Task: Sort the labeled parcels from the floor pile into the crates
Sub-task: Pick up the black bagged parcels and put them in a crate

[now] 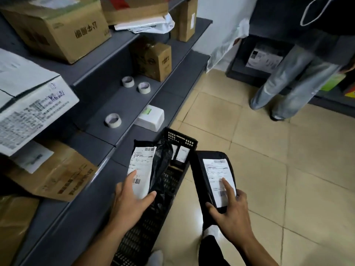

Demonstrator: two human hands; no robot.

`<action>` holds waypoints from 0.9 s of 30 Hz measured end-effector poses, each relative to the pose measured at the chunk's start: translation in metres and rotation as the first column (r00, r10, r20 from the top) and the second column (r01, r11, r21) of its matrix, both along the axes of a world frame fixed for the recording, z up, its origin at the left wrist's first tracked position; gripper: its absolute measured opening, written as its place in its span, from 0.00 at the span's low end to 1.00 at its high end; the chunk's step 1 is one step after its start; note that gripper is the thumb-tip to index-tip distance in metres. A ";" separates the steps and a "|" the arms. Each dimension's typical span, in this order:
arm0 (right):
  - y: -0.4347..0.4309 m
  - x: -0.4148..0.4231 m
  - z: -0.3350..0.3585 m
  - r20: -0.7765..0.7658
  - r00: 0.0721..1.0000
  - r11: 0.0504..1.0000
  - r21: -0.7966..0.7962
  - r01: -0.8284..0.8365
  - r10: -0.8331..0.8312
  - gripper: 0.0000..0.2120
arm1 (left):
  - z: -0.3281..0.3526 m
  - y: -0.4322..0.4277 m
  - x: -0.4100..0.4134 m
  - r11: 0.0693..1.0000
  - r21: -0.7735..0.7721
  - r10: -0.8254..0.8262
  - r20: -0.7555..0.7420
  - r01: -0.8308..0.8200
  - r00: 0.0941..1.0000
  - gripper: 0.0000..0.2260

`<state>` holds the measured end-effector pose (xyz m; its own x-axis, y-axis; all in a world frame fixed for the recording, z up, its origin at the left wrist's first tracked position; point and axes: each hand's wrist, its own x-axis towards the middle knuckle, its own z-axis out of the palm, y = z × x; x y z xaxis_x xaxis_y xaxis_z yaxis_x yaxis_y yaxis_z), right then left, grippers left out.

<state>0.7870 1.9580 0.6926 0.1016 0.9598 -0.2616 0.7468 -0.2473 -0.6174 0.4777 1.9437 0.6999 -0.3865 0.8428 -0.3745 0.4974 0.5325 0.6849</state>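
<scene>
My left hand [132, 204] grips a black plastic parcel [161, 166] with a white shipping label, thumb and forefinger on the label, holding it over a black slatted crate [182, 140]. My right hand [230, 214] grips a second black parcel [199, 175] with its own white label, forefinger lying on the label, just right of the crate above the tiled floor. Inside the crate lies at least one more labeled parcel [182, 154]. The floor pile is out of view.
Grey shelves [107, 104] run along the left with cardboard boxes [55, 29], tape rolls [113, 120] and a small white box [151, 118]. Another person in jeans [284, 87] stands at the far right by a dark shelf. Beige tiled floor [288, 160] lies to the right.
</scene>
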 end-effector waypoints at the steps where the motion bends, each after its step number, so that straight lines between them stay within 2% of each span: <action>1: 0.016 0.009 -0.008 -0.056 0.998 1.000 -0.020 0.001 -0.002 0.45 | -0.004 0.009 0.011 0.998 -0.033 0.060 0.059 -0.058 0.996 0.40; 4: 0.062 0.030 -0.025 -0.176 0.984 0.993 -0.115 -0.018 -0.002 0.42 | -0.010 0.037 0.044 0.974 -0.106 0.215 0.148 -0.201 0.965 0.45; 9: 0.133 0.041 -0.056 -0.257 0.965 0.964 -0.238 -0.118 0.054 0.41 | -0.021 0.065 0.082 0.925 -0.160 0.362 0.102 -0.344 0.927 0.42; 13: 0.180 0.026 -0.084 -0.293 0.954 0.927 -0.340 -0.160 0.058 0.40 | -0.049 0.073 0.095 0.870 -0.244 0.464 0.112 -0.428 0.879 0.50; 17: 0.220 0.005 -0.125 -0.286 0.958 0.890 -0.426 -0.160 0.036 0.47 | -0.090 0.102 0.077 0.793 -0.375 0.578 0.213 -0.481 0.788 0.51; 19: 0.235 -0.004 -0.145 -0.256 0.965 0.869 -0.466 -0.170 0.052 0.52 | -0.113 0.119 0.067 0.782 -0.392 0.586 0.197 -0.485 0.786 0.48; 21: 0.247 -0.017 -0.157 -0.251 0.966 0.854 -0.489 -0.177 0.056 0.51 | -0.133 0.138 0.056 0.797 -0.383 0.558 0.170 -0.467 0.812 0.47; 23: 0.258 -0.029 -0.167 -0.248 0.968 0.851 -0.501 -0.157 0.032 0.46 | -0.148 0.162 0.045 0.819 -0.385 0.521 0.186 -0.426 0.833 0.47; 27: 0.281 -0.056 -0.196 -0.248 0.968 0.846 -0.521 -0.111 -0.026 0.35 | -0.184 0.210 0.027 0.862 -0.374 0.457 0.283 -0.341 0.844 0.40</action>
<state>0.7313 2.2388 0.4964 -0.0667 0.6705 -0.7390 0.6128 -0.5569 -0.5606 0.5050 2.1541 0.5158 -0.4584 0.4683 -0.7553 -0.0462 0.8362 0.5465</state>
